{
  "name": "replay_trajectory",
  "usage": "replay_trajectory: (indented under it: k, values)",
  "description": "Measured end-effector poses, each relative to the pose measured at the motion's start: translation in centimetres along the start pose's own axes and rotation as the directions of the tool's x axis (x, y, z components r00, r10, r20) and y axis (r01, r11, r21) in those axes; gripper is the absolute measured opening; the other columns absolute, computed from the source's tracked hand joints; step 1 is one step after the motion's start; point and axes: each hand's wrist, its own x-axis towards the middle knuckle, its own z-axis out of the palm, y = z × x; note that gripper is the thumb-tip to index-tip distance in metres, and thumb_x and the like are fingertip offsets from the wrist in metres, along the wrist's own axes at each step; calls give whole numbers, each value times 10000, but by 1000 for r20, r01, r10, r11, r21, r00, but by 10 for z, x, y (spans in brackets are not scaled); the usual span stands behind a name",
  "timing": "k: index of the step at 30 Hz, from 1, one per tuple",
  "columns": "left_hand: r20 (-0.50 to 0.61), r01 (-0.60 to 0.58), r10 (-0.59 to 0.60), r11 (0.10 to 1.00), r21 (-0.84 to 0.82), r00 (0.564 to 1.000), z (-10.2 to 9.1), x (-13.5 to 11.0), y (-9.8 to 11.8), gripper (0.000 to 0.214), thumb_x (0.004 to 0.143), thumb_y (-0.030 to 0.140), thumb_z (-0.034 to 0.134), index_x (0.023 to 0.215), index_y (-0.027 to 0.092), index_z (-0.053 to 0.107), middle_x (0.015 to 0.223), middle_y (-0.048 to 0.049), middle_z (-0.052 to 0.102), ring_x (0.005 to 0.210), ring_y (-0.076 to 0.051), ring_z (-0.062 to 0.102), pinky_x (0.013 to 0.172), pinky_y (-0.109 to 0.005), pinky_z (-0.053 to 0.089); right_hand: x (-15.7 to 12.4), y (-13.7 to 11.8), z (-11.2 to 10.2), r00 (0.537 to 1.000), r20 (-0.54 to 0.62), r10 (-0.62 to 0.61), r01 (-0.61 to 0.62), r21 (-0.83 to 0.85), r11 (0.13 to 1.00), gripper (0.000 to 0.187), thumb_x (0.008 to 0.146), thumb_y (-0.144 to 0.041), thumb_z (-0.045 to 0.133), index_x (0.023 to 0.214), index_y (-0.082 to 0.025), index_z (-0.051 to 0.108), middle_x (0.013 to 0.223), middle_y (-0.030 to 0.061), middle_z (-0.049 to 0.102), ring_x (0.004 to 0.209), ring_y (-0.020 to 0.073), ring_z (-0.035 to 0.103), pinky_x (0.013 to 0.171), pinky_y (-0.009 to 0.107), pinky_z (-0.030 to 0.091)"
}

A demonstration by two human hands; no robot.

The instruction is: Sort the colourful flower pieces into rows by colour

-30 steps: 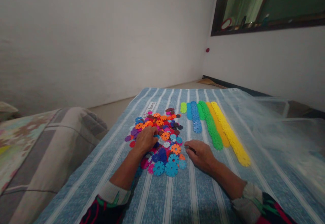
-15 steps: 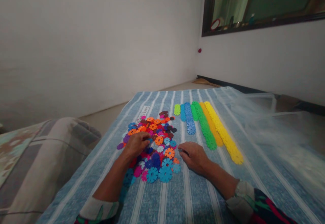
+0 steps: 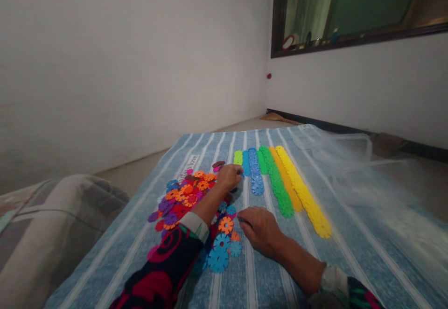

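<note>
A pile of mixed coloured plastic snowflake discs [image 3: 189, 197] lies on a blue striped cloth [image 3: 266, 271]. To its right run sorted rows: light green [image 3: 238, 158], light blue [image 3: 255, 174], green [image 3: 276, 183], orange [image 3: 289, 192] and yellow [image 3: 303, 190]. My left hand [image 3: 229, 177] reaches across the pile to the near end of the light green row, fingers curled; what they pinch is hidden. My right hand [image 3: 261, 229] rests on the cloth beside the pile's near right edge, fingers bent, nothing visible in it.
A clear plastic bag [image 3: 367, 178] lies on the right of the cloth. A folded grey blanket [image 3: 63, 225] is at the left. White walls stand behind, with a dark-framed window [image 3: 350, 15] at the upper right.
My left hand left the pile's middle and reached forward and right to the light green row. The right hand stayed put. The view shifted a little to the right.
</note>
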Motion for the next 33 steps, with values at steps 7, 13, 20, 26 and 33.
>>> replay_trajectory:
  k: [7, 13, 20, 26, 33]
  values:
    - [38, -5, 5, 1000, -8, 999, 24, 34, 2, 268, 737, 145, 652, 978, 193, 758, 935, -37, 754, 898, -180, 666, 802, -255, 484, 2, -4, -4, 1000, 14, 5, -5, -1, 1000, 211, 853, -161, 546, 1024, -212, 658, 947, 44, 713, 867, 196, 629, 778, 303, 410]
    - [20, -61, 61, 998, -10, 998, 32, 38, -2, 288, 738, 139, 647, 1001, 202, 745, 1044, -39, 729, 1010, -188, 638, 925, -272, 459, 3, -4, -4, 1000, 17, 4, -4, -15, 1000, 178, 871, -175, 530, 993, -214, 652, 920, 43, 707, 860, 194, 629, 761, 299, 411]
    - [-40, -32, 32, 999, -2, 999, 29, 33, -9, 369, 742, 143, 642, 1106, 182, 689, 1108, -85, 675, 1009, -200, 627, 944, -304, 459, 3, -4, -3, 1000, 3, 5, -5, -22, 1000, 177, 864, -169, 540, 989, -217, 655, 927, 40, 712, 859, 194, 630, 768, 300, 415]
    - [-2, 69, -69, 998, -6, 998, 32, 30, -13, 350, 684, 184, 710, 1031, 143, 695, 928, -82, 718, 885, -217, 659, 794, -284, 486, 2, -3, 0, 1000, 10, 13, -13, -2, 1000, 191, 860, -164, 549, 1008, -213, 659, 957, 40, 715, 888, 200, 634, 791, 308, 417]
    - [-13, 72, -72, 997, -28, 997, 36, 30, -4, 251, 686, 150, 671, 935, 152, 695, 913, -61, 716, 857, -191, 643, 760, -266, 464, 3, -2, -2, 1000, 15, 17, -17, -3, 1000, 183, 859, -170, 549, 1000, -216, 657, 952, 42, 718, 876, 197, 635, 784, 305, 421]
